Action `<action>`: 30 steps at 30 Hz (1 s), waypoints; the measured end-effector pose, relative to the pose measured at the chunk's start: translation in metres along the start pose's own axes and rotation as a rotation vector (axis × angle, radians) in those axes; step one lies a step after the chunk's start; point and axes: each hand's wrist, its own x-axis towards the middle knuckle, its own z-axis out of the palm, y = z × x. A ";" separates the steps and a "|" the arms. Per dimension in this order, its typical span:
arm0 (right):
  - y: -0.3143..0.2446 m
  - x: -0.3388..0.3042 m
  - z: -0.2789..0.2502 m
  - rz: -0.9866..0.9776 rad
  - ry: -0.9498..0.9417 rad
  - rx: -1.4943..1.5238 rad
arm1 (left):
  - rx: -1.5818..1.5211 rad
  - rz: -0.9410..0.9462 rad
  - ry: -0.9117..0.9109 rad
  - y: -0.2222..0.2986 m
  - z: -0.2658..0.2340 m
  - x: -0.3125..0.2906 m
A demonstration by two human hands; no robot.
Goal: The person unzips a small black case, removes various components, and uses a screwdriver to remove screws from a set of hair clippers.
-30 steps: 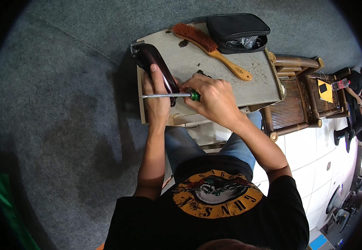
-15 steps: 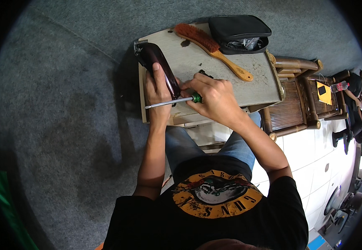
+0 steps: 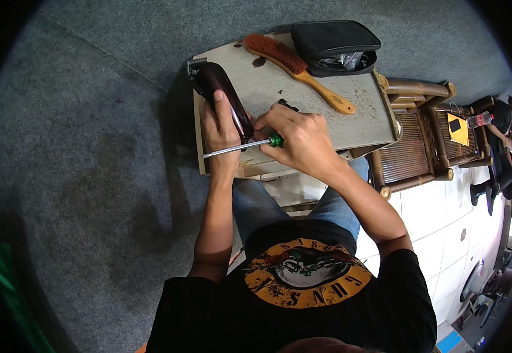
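Observation:
My left hand (image 3: pixel 223 130) is wrapped round a dark maroon hair clipper (image 3: pixel 226 88), with the thumb along its body and the metal blade end pointing up and away. In my right hand (image 3: pixel 304 140) is a screwdriver (image 3: pixel 237 147) with a green handle. Its metal shaft sticks out to the left, across my left wrist, and the tip touches no screw that I can see. The right fingertips are close to the clipper's lower end; whether they press on it or hold something small is hidden.
Under my hands stands a pale wooden table (image 3: pixel 344 130) with hair clippings on it. A wooden-handled brush (image 3: pixel 320 91) and a black zip case (image 3: pixel 335 41) lie at its far side. To the right are bamboo chairs (image 3: pixel 406 144), a bottle (image 3: pixel 479 120) and a person (image 3: pixel 499 156).
Both hands hold the same things in nearly the same pose. The table, brush and case sit slightly further left in view.

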 end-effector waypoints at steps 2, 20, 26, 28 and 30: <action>0.001 0.000 -0.003 0.019 0.022 0.014 | 0.006 0.016 0.015 -0.006 -0.001 0.002; 0.002 0.001 -0.069 0.528 0.013 0.045 | -0.258 -0.081 -0.105 -0.003 -0.006 0.000; -0.002 -0.044 -0.080 0.420 -0.246 0.268 | -0.146 -0.053 -0.063 0.002 0.002 -0.001; -0.004 -0.049 -0.077 0.278 -0.238 0.288 | -0.093 -0.034 -0.044 0.006 0.004 -0.002; -0.009 -0.051 -0.076 0.258 -0.214 0.301 | -0.050 -0.035 -0.030 0.008 0.004 -0.003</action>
